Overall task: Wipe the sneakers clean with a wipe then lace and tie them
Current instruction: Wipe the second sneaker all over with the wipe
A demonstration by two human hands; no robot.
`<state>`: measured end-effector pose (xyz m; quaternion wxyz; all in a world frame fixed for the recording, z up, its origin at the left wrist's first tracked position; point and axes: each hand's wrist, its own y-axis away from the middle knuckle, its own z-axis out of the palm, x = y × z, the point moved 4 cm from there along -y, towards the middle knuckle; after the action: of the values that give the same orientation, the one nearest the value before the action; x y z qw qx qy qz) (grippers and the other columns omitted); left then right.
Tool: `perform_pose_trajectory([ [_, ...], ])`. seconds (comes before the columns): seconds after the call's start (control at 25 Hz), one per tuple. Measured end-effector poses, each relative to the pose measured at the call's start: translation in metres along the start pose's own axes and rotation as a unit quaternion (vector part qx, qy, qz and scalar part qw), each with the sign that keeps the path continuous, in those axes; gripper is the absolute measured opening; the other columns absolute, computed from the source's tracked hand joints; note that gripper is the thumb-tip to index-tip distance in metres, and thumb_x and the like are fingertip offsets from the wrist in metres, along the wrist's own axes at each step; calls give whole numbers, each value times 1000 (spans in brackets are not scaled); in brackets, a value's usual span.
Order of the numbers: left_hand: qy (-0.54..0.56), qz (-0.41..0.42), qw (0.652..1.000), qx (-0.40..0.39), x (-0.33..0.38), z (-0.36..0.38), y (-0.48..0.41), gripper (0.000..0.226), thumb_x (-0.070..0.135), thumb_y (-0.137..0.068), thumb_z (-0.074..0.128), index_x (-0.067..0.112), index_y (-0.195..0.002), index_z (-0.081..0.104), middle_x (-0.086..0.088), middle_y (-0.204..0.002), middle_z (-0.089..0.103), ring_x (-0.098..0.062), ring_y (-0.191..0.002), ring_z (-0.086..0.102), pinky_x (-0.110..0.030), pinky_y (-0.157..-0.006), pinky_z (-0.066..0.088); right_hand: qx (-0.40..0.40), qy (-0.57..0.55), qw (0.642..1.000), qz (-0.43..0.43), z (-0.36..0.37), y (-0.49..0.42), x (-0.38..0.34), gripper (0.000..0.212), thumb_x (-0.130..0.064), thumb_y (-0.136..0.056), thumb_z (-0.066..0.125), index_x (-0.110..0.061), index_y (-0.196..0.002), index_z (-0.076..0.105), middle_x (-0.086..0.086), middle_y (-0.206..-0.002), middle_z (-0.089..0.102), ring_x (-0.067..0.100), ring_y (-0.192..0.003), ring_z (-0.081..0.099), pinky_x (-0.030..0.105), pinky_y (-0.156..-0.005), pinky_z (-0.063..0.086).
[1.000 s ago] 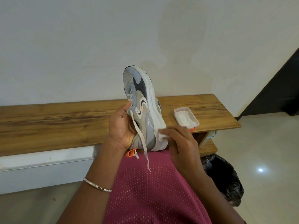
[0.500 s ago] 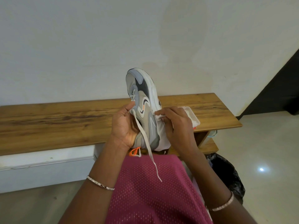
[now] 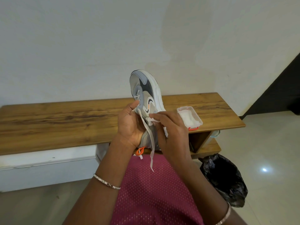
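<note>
One grey-and-white sneaker, lace dangling, stands toe-up gripped by left hand; right hand pinches wipe.

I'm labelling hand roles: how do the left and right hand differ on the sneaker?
The left hand grips the sneaker bare, thumb by the laces; the right hand pinches a wipe against its side. The left hand sits on the lace side, the right hand toward the sole side. Both wrists wear a bracelet.
</note>
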<state>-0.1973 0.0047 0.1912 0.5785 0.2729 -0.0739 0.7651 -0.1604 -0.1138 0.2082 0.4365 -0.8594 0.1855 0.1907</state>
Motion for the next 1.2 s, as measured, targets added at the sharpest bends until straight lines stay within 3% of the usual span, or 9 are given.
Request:
perform_pose_trajectory([
  [0.12, 10, 13, 1000, -12, 4, -1, -2, 53, 42, -95, 40, 10, -135, 53, -18, -110, 62, -32, -88, 68, -44, -75, 60, -5, -5, 1000, -8, 4, 6, -5, 22, -2, -90, 67, -10, -110, 72, 3, -110, 69, 20, -104, 61, 27, -88, 51],
  [0.28, 8, 19, 1000, -10, 5, -5, -4, 57, 41, -93, 44, 11, -141, 51, -15, -124, 60, -33, -109, 62, -47, -95, 51, 13, -37, 999, 1, 2, 42, -10, 25, -2, -89, 70, -9, -112, 72, 2, -109, 68, 16, -102, 62, 30, -83, 52],
  [0.4, 16, 16, 1000, -14, 2, -8, -6, 66, 40, -85, 51, 12, -145, 47, -15, -132, 54, -33, -116, 57, -48, -95, 51, 18, -44, 999, -1, 0, 38, -9, 22, -5, -90, 67, -9, -111, 73, 2, -108, 68, 16, -100, 63, 30, -82, 53],
  [0.56, 15, -3, 999, -33, -5, -3, -3, 68, 41, -85, 51, 5, -142, 45, -19, -110, 60, -31, -86, 67, -41, -72, 59, 12, -32, 999, 17, 2, 6, 2, 21, -6, -92, 64, -11, -110, 73, 2, -106, 69, 18, -101, 62, 31, -84, 52],
  [0.64, 25, 3, 999, -30, -4, -2, -3, 59, 40, -88, 47, 7, -135, 49, -19, -102, 64, -31, -80, 69, -42, -70, 60, 18, -28, 999, 17, 4, 2, 4, 22, -2, -91, 65, -11, -110, 73, 2, -106, 68, 19, -101, 61, 32, -84, 51],
  [0.72, 23, 23, 999, -10, 2, -7, -6, 56, 40, -90, 46, 9, -137, 52, -18, -115, 64, -35, -96, 68, -49, -84, 58, 7, -36, 999, 2, 6, 13, 2, 23, -4, -92, 63, -11, -112, 72, 2, -109, 68, 19, -104, 61, 31, -85, 51],
  [0.84, 28, 44, 998, 25, 7, -15, -11, 57, 39, -94, 47, 12, -145, 50, -14, -129, 57, -35, -118, 56, -54, -110, 39, -14, -34, 999, 16, 4, 42, -3, 31, 0, -89, 65, -16, -116, 68, -2, -110, 64, 14, -102, 59, 30, -79, 52],
  [1.04, 63, 49, 993, 86, 13, -25, -17, 56, 31, -89, 56, 12, -141, 52, -9, -115, 59, -28, -112, 54, -48, -113, 35, -4, -30, 995, 92, -12, 54, 5, 24, -8, -88, 50, -20, -104, 64, -7, -101, 53, 6, -86, 52, 18, -64, 44],
  [1.2, 100, 48, 987, 116, 14, -27, -15, 31, 28, -96, 50, 5, -114, 59, -15, -89, 65, -27, -75, 66, -41, -91, 48, -59, -16, 986, 156, -7, 67, 13, 30, -41, -86, 55, -19, -96, 74, -8, -101, 53, 0, -88, 53, 7, -63, 42],
])
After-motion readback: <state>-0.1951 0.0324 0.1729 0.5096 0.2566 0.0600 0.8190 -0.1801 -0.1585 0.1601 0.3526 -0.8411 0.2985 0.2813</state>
